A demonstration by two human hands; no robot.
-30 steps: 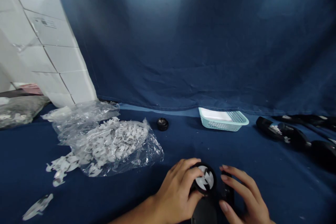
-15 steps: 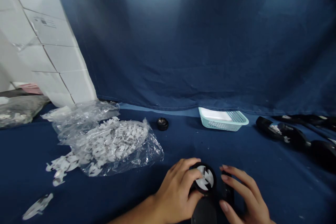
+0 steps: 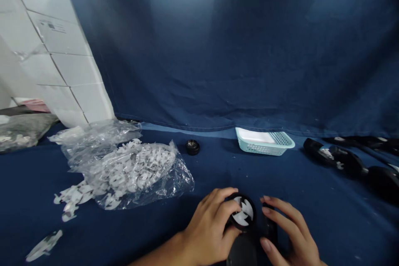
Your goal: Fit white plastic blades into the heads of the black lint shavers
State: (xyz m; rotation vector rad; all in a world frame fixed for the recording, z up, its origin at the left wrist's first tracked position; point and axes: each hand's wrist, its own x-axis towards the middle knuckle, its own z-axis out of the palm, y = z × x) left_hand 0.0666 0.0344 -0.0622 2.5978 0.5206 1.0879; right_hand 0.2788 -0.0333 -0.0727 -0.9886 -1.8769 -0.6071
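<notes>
My left hand (image 3: 210, 226) grips a round black part (image 3: 254, 212) by its rim, with the index fingertip pressed on the white slotted insert (image 3: 242, 218) inside it. Below it, a dark flat piece (image 3: 241, 251) reaches the bottom edge of the view; whether it joins the round part I cannot tell. Just to the right, my right hand (image 3: 294, 232) has its fingers curled around a dark, upright-looking black piece (image 3: 270, 226), mostly in shadow and partly hidden by the fingers.
A clear plastic bag (image 3: 137, 170) spills white plastic pieces on the left, and one loose white piece (image 3: 45, 245) lies nearer. A small round black part (image 3: 192, 147) sits mid-table, left of a mint basket (image 3: 264, 148). Several black items (image 3: 346, 160) line the right side.
</notes>
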